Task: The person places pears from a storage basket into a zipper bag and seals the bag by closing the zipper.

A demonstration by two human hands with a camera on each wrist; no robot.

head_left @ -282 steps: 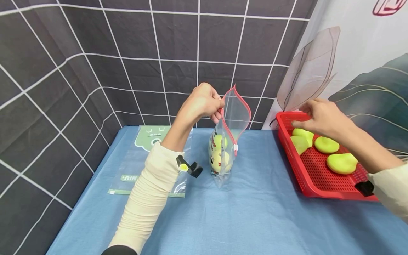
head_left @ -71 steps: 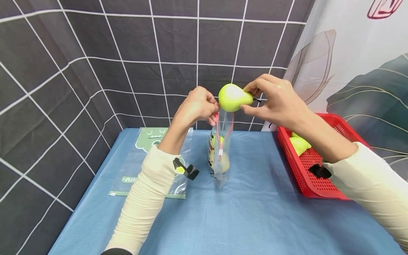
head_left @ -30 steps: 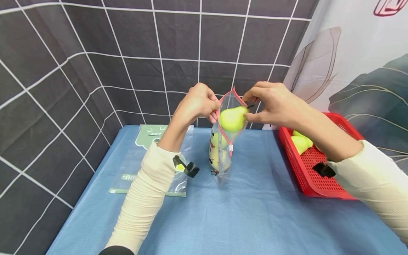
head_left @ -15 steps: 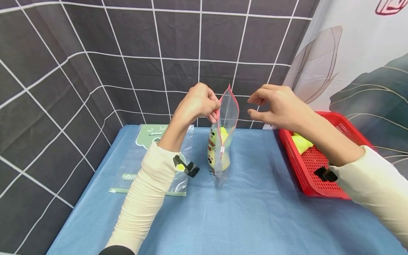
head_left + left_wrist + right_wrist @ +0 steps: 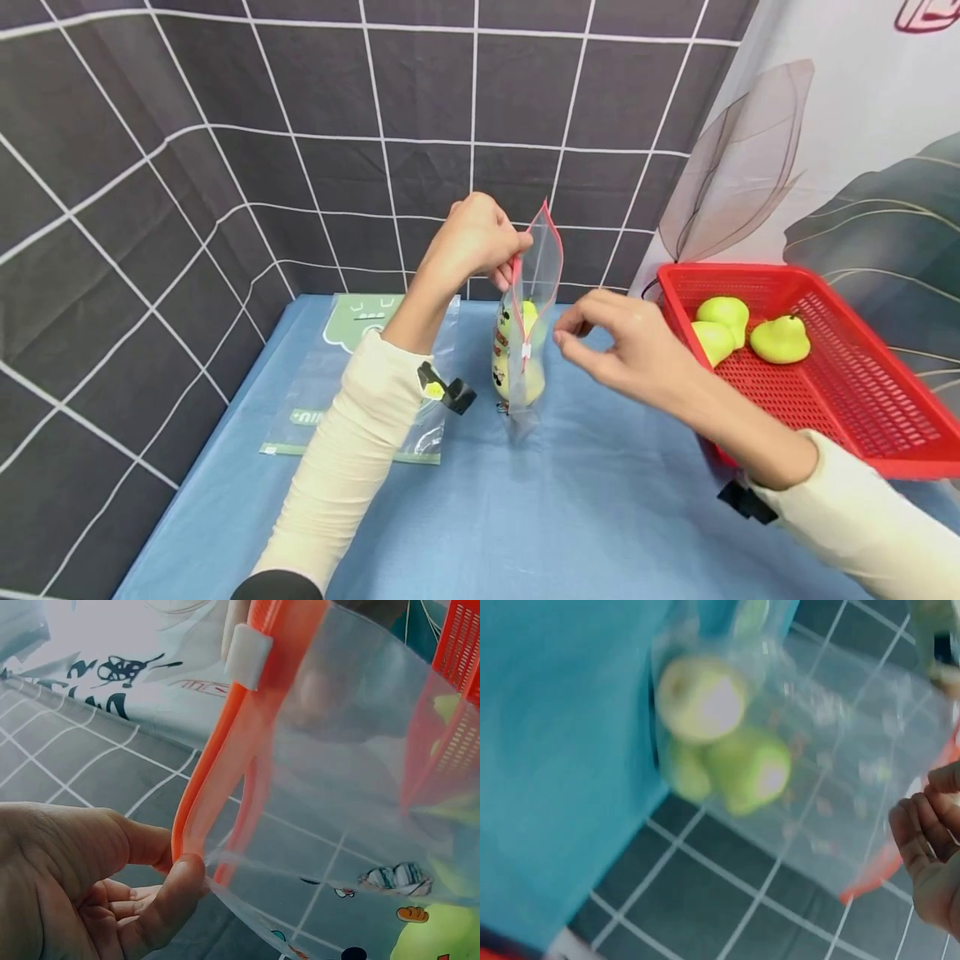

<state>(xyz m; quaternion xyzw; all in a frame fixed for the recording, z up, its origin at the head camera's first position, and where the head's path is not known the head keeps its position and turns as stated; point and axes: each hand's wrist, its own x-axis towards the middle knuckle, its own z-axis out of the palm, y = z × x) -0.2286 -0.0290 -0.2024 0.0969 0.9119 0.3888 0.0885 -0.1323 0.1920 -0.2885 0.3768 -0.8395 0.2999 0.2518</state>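
My left hand [image 5: 480, 243] pinches the red-rimmed mouth of a clear zip bag [image 5: 540, 275] between thumb and fingers, holding it upright on the table. The bag's mouth gapes. Green and yellowish pears [image 5: 750, 766] lie at its bottom, partly hidden by printed figures. On the zip sits a white slider [image 5: 249, 657], low on the near side of the mouth in the head view. My right hand [image 5: 630, 346] hovers just right of that slider with fingers bent loosely and thumb close to the index finger; it holds nothing.
A red basket [image 5: 892, 392] with three green pears [image 5: 780, 339] stands at the right. Flat on the blue cloth [image 5: 480, 517] at the left lies another clear zip bag [image 5: 300, 400] with a green print, partly under my left forearm. A dark tiled backdrop [image 5: 420, 92] rises behind.
The right hand took a pear from the basket, lowered it into the bag and let it go. Since then it has moved down toward the slider. The left hand kept its hold on the rim.
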